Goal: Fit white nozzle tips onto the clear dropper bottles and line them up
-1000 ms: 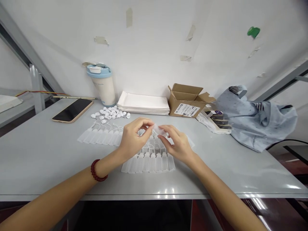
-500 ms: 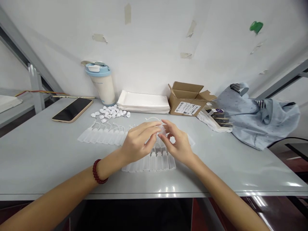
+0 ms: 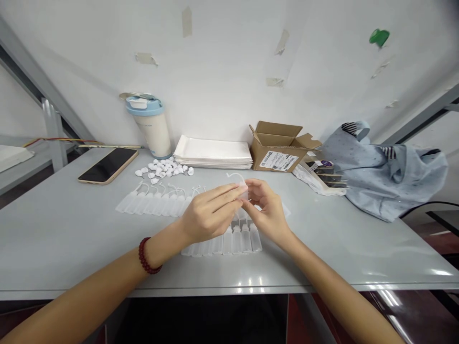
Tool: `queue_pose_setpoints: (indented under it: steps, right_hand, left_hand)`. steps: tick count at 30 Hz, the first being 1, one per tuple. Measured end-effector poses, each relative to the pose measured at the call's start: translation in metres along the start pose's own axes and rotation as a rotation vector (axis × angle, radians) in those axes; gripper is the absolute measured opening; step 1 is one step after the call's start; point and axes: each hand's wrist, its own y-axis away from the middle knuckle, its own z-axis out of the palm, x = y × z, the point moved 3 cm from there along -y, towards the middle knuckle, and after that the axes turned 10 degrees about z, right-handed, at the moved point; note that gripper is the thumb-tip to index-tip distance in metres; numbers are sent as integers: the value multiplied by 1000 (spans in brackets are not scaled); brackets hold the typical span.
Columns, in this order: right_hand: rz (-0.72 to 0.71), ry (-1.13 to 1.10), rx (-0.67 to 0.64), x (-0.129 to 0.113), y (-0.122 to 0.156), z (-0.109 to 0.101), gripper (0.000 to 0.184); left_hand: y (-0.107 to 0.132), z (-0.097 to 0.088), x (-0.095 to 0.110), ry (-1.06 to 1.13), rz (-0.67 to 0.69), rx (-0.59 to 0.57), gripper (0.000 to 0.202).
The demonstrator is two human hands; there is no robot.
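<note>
My left hand [image 3: 210, 212] and my right hand [image 3: 268, 210] meet above the middle of the table. Between their fingertips they pinch a small translucent plastic sleeve [image 3: 244, 192] with a thin white cord curving up from its top; the fingers hide most of it. Just below lies a row of similar translucent sleeves [image 3: 245, 239] with cords, partly covered by my hands. A second row of sleeves [image 3: 154, 204] fans out to the left, cords pointing away from me. Behind that row sits a loose pile of small white pieces [image 3: 165, 167].
At the back stand a blue-lidded tumbler [image 3: 156, 134], a stack of white sheets [image 3: 215, 153] and an open cardboard box [image 3: 276, 153]. A phone [image 3: 107, 165] lies at left. On the right are a packet of dark items [image 3: 326, 177] and a light-blue cloth bag [image 3: 387, 177].
Both hands have closed in on the sleeve, and the left fingers have straightened together against it. The sleeve and its cord have shifted slightly to the right.
</note>
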Motion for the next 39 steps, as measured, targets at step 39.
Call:
queue_pose_setpoints:
  steps: [39]
  right_hand:
    - [176, -64, 31, 14, -11, -45, 20]
  left_hand:
    - [71, -22, -146, -138, -801, -1069, 29]
